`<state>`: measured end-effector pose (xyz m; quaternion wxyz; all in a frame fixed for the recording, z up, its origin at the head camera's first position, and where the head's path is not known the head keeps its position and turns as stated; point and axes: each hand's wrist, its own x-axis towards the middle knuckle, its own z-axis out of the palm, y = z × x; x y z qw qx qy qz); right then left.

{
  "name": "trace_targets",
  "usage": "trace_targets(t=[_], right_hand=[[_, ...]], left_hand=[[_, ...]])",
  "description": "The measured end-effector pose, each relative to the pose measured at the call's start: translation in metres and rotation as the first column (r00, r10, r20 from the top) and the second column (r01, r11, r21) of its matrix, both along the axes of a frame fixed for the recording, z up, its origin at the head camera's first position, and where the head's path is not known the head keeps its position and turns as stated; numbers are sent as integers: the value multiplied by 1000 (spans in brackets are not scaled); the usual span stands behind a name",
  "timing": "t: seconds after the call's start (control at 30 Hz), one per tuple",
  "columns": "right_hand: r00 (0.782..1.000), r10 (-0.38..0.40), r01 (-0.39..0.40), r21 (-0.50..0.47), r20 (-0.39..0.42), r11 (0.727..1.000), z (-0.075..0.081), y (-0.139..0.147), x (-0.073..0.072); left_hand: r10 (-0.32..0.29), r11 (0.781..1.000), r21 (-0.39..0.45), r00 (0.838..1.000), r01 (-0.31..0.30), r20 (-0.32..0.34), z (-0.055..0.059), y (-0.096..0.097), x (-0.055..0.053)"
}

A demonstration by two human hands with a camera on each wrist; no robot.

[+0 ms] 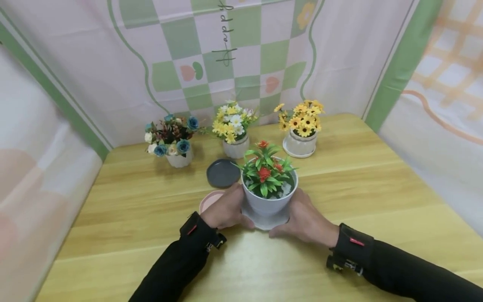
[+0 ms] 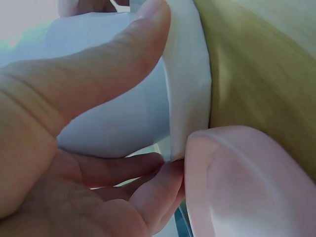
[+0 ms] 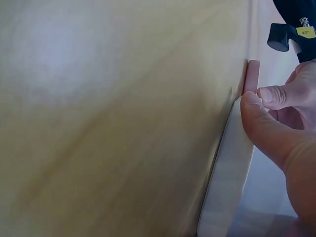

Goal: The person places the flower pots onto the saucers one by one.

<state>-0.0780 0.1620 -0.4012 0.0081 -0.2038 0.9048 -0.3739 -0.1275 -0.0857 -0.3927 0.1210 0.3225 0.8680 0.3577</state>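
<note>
A white flower pot [image 1: 266,204] with a green, red-flowered plant [image 1: 264,173] stands on a white saucer [image 1: 264,221] at the middle of the table. From the left, my left hand [image 1: 228,208] grips the saucer, its thumb on the rim and its fingers curled around the far side. My right hand [image 1: 307,218] holds the right side, with the thumb on the saucer's near rim; its other fingers are mostly hidden behind the pot. Both thumb tips come close together in the right wrist view. Whether the saucer touches the table I cannot tell.
A pink saucer [image 2: 252,182] lies right beside my left hand, and a dark grey saucer [image 1: 222,173] behind it. Along the back stand pots of blue-and-white flowers [image 1: 171,136], yellow-and-white flowers [image 1: 234,121] and yellow flowers [image 1: 303,119]. A patterned curtain [image 1: 211,50] hangs behind the table.
</note>
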Motion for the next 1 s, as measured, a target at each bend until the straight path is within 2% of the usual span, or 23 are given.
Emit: trace_targets(t=[0.07, 0.1, 0.17, 0.2, 0.33, 0.5, 0.63, 0.67, 0.7, 0.77, 0.87, 0.93, 1.0], right_hand=[[1000, 0, 0, -3, 0, 1000, 0, 2, -1], [1000, 2, -2, -3, -2, 1000, 0, 3, -2], [1000, 6, -6, -6, -1, 1000, 0, 5, -4], [1000, 9, -9, -9, 0, 1000, -1, 6, -5], [999, 28, -27, -24, 24, 999, -2, 12, -12], [997, 53, -51, -53, 48, 997, -3, 20, -21], [997, 63, -60, -66, 43, 996, -2, 26, -28], [997, 65, -62, -67, 42, 996, -2, 28, -30], [997, 67, -64, -69, 41, 996, -2, 29, -31], [997, 71, -68, -72, 44, 995, -1, 33, -34], [996, 82, -79, -75, 37, 994, -1, 37, -38], [996, 88, -86, -84, 30, 993, -1, 40, -41], [996, 92, -90, -88, 21, 992, -1, 42, -44]], left_hand=[[-3, 1000, 7, 1000, 3, -10, 0, 2, -1], [9, 1000, 0, 1000, -9, 18, 6, 4, 2], [28, 1000, 3, 998, -28, 50, 8, 7, 3], [51, 999, 3, 994, -51, 92, 18, 9, 8], [87, 996, 13, 986, -90, 144, 20, 16, 7], [131, 991, -10, 982, -131, 134, 20, 26, 4], [153, 988, -45, 983, -149, 103, 19, 33, -3], [146, 988, -56, 987, -143, 62, 7, 34, -11], [139, 988, -65, 990, -137, 27, 0, 36, -16], [123, 988, -91, 992, -123, -11, -10, 38, -26], [117, 983, -133, 990, -126, -78, -35, 41, -44], [136, 975, -170, 990, -142, -49, -32, 44, -45], [153, 968, -191, 987, -161, -55, -36, 47, -50]])
